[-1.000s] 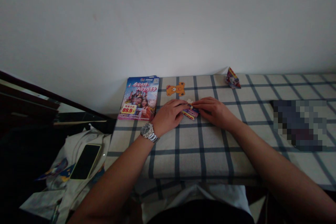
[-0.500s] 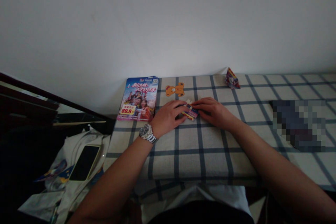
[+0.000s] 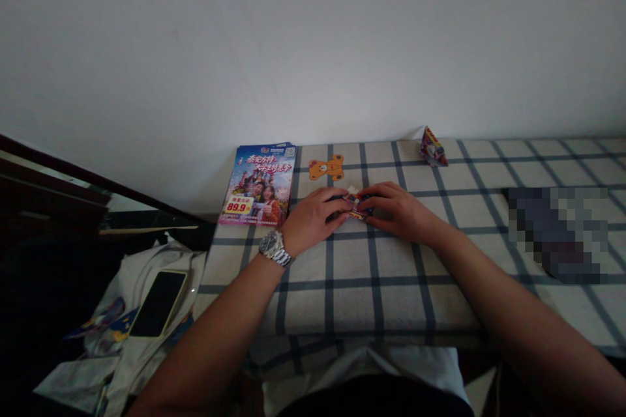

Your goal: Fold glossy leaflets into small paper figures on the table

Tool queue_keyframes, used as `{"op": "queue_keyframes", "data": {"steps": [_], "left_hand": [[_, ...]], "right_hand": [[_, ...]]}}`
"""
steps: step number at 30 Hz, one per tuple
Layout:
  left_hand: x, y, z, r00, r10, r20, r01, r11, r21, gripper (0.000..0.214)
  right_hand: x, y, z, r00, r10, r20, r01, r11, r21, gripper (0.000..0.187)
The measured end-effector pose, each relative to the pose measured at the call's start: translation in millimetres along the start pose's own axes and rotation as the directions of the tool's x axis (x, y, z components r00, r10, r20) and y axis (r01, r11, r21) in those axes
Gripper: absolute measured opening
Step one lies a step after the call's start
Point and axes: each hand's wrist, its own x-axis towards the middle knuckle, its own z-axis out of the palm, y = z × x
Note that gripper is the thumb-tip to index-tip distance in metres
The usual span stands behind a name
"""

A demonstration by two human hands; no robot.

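On a checked tablecloth (image 3: 372,287), my left hand (image 3: 315,218), with a metal watch on its wrist, and my right hand (image 3: 398,208) meet over a small folded piece of coloured printed paper (image 3: 355,203). Fingertips of both hands pinch and press the paper against the table. Most of the paper is hidden under the fingers.
A stack of colourful flyers (image 3: 258,184) lies at the table's far left, an orange bear-shaped cutout (image 3: 327,167) beside it. A folded paper pyramid (image 3: 432,146) stands by the wall. A blurred dark patch (image 3: 557,231) sits at right. A phone (image 3: 158,303) rests on clutter lower left.
My fingers have closed in over the folded paper, which now shows smaller between them. The arms have hardly moved.
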Motion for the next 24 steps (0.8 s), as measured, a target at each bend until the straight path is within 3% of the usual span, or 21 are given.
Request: {"op": "queue_keyframes", "data": {"steps": [8,14,24], "left_hand": [[2.2,0.3,-0.2,1.000,0.006,0.023,-0.006,1.000,0.024,0.031],[2.9,-0.1,0.7,1.000,0.012,-0.016,-0.011,1.000,0.029,0.015],[4.8,3.2,2.7,0.997,-0.061,-0.052,0.068,0.989,0.132,0.014]], "right_hand": [[0.8,-2.0,0.4,0.999,0.023,-0.039,-0.021,0.999,0.035,0.018],[2.3,-4.3,1.6,0.995,0.030,-0.090,-0.028,0.999,0.018,0.016],[3.7,-6.7,2.9,0.986,0.132,-0.101,-0.128,0.991,0.037,0.017]]}}
